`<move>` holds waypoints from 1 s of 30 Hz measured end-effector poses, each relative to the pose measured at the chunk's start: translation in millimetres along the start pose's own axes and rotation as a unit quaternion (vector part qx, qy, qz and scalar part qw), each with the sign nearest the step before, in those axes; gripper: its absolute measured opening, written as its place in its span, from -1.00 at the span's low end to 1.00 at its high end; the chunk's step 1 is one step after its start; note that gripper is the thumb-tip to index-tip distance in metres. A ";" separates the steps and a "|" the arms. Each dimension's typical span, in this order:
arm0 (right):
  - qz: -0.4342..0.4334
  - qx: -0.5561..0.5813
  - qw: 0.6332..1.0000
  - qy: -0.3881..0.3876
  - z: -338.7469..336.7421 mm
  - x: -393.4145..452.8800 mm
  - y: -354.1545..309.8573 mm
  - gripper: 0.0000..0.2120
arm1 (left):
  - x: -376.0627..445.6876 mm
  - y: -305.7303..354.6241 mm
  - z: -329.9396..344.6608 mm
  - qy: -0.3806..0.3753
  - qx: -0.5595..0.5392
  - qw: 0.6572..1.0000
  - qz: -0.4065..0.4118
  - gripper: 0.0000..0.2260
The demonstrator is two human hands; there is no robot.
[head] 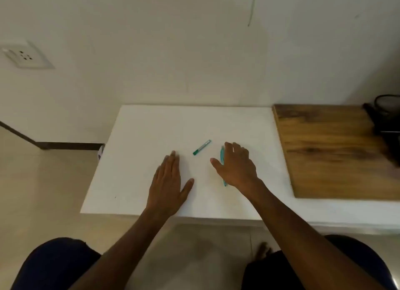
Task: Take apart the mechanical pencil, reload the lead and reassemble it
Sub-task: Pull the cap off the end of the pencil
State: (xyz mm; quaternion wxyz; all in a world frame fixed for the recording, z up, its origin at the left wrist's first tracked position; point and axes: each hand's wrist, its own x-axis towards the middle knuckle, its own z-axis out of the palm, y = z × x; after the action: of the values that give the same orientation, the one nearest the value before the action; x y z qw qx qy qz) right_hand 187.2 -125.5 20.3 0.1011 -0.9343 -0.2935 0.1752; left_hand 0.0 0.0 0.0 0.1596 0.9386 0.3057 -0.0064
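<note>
Reaching to start, my right hand (237, 166) hovers open-fingered over the teal mechanical pencil (223, 160) on the white table (140, 138), lead tube (202, 147) just beside, left hand (167, 181) flat and empty; next comes a grip.

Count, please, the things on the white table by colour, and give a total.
Teal or green: 2, the small green-capped lead tube and the teal mechanical pencil lying partly under the right hand.
Brown: 1, the wooden board.
Total: 3 things on the white table.
</note>
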 end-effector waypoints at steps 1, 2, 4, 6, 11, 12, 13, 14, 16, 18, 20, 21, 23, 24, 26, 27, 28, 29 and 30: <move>-0.005 -0.027 1.000 0.010 -0.1 -3.9 -0.9 -0.29 | -4.9 0.2 0.0 -0.016 0.025 1.000 0.003 -0.19; -0.002 -0.055 0.998 0.027 -1.7 -7.3 -1.9 -0.33 | -9.0 3.4 -6.1 -0.043 0.047 0.998 0.004 -0.21; -0.010 -0.085 0.994 0.061 -3.4 -11.8 -5.2 -0.45 | -15.0 6.3 -22.1 -0.082 0.060 0.995 0.014 -0.22; 0.002 -0.040 0.997 0.063 -3.3 -15.2 -10.5 -0.53 | -26.6 6.6 -36.3 -0.123 0.059 0.990 0.027 -0.25; 0.002 0.009 0.999 0.050 3.4 -13.1 -15.3 -0.73 | -61.9 -14.6 -36.5 -0.086 0.100 0.989 0.068 -0.36; 0.000 0.012 0.999 0.048 4.8 -12.5 -14.5 -0.76 | -60.1 -10.7 -35.4 -0.094 0.129 0.984 0.076 -0.36; 0.000 0.019 0.999 0.039 5.1 -11.2 -12.9 -0.78 | -53.5 -3.4 -36.0 -0.102 0.132 0.984 0.067 -0.38; -0.001 0.034 0.999 0.030 4.3 -9.0 -11.0 -0.78 | -45.4 5.8 -40.3 -0.110 0.123 0.985 0.047 -0.41; -0.002 0.079 0.997 0.015 1.3 -0.8 -3.6 -0.77 | -22.9 17.6 -47.2 -0.109 0.140 0.984 0.036 -0.52; 0.002 0.150 0.989 -0.006 -2.4 3.4 2.8 -0.77 | -1.7 20.1 -57.4 -0.108 0.164 0.980 0.036 -0.61; 0.012 0.238 0.970 -0.048 -4.3 5.0 4.3 -0.79 | 17.5 22.5 -62.5 -0.088 0.120 0.989 0.015 -0.67; 0.018 0.281 0.957 -0.074 -5.0 4.9 3.9 -0.81 | 26.3 25.9 -61.7 -0.083 0.087 0.993 0.009 -0.68; 0.022 0.338 0.936 -0.099 -6.5 3.1 0.9 -0.84 | 40.2 34.5 -58.0 -0.075 -0.012 0.997 -0.001 -0.69; 0.020 0.358 0.928 -0.098 -6.2 2.4 -0.5 -0.86 | 45.0 37.0 -54.1 -0.071 -0.075 0.995 -0.006 -0.69; 0.020 0.395 0.914 -0.093 -4.2 0.9 -2.4 -0.89 | 50.8 37.1 -44.7 -0.065 -0.181 0.981 -0.001 -0.70; 0.022 0.408 0.908 -0.096 -4.3 -1.1 -3.4 -0.91 | 51.6 35.7 -39.9 -0.068 -0.222 0.973 0.007 -0.72; 0.023 0.419 0.902 -0.102 -4.9 -2.2 -4.2 -0.92 | 52.5 34.5 -35.7 -0.073 -0.254 0.964 0.014 -0.74; 0.023 0.427 0.897 -0.109 -5.9 -2.7 -5.0 -0.92 | 53.9 33.5 -33.3 -0.075 -0.275 0.958 0.019 -0.77; 0.023 0.434 0.893 -0.114 -6.9 -3.9 -5.2 -0.92 | 54.3 32.9 -31.8 -0.071 -0.286 0.955 0.020 -0.81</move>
State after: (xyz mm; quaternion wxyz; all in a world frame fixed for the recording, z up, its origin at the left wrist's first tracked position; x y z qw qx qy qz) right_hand 184.2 -124.2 29.2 0.4586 -0.7777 -0.1758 0.3925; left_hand 60.4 15.6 34.0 0.4428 0.8568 0.2637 0.0182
